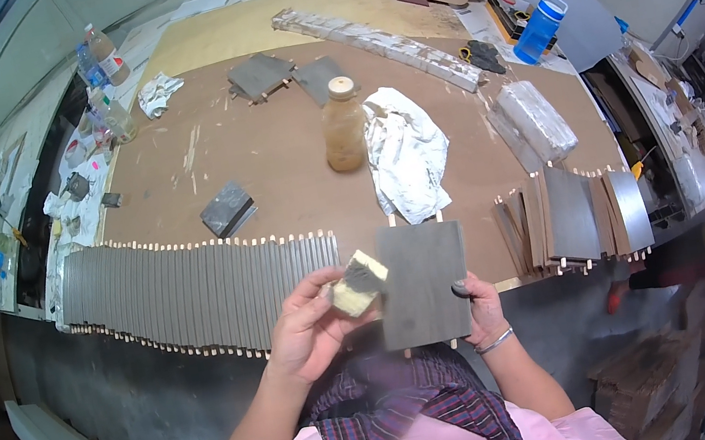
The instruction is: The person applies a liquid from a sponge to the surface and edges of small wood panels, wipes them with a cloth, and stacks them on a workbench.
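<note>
My left hand is closed round a pale yellow sponge with a dark grey smear on its face. Close to its right, my right hand grips the right edge of a grey wooden panel, thumb on the front. Short pale dowels stick out of the panel's top and bottom ends. Beyond the panel lies a crumpled white cloth, beside a capped plastic bottle of brownish liquid. A long row of similar grey panels stands on edge along the table's front left.
More panels lean together at the front right. Behind them is a wrapped white block. A dark block lies left of the bottle. A long paint-streaked bar crosses the back, with a blue bottle at the far right.
</note>
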The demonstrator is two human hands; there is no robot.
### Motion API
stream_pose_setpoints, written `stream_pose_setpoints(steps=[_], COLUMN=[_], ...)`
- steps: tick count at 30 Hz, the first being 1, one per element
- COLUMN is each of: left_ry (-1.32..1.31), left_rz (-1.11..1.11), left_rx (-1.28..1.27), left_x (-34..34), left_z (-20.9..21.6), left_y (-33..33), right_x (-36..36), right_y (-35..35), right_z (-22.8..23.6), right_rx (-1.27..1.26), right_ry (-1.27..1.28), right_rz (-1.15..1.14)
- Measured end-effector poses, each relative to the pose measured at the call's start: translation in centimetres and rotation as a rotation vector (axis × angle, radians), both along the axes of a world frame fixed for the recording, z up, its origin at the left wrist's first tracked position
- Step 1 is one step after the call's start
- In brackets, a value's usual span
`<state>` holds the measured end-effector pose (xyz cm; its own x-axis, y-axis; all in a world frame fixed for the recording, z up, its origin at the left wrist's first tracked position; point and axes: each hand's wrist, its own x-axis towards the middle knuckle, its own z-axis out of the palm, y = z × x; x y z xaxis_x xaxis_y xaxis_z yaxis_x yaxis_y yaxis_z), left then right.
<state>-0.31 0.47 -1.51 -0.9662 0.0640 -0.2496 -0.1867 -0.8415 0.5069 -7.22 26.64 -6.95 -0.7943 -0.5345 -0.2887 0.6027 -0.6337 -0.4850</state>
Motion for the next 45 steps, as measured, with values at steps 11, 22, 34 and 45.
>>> stream_pose_setpoints(steps=[11, 22, 34, 45], left_ry=[0.085, -0.109, 0.618, 0.155], left_rz=[-0.061, 0.242, -0.115, -0.256], left_rx=[0.000, -1.489, -2.234, -2.322], left_x=[-1.2, 2.4, -16.3, -32.8], left_z=[1.4, -1.5, 1.7, -11.4], left_y=[2.0, -9.1, 5.8, 6.2], right_x=[2.1, 2.6, 4.7, 6.1], right_y=[-1.1, -1.8, 3.8, 7.0], right_z=[1.7, 4.4, 0.7, 0.6], right_rx=[-0.175, -0.253, -0.056, -0.075], right_ry=[-0.094, 0.026, -0.209, -0.175], right_rz=[-0.098, 0.035, 0.054, -0.017])
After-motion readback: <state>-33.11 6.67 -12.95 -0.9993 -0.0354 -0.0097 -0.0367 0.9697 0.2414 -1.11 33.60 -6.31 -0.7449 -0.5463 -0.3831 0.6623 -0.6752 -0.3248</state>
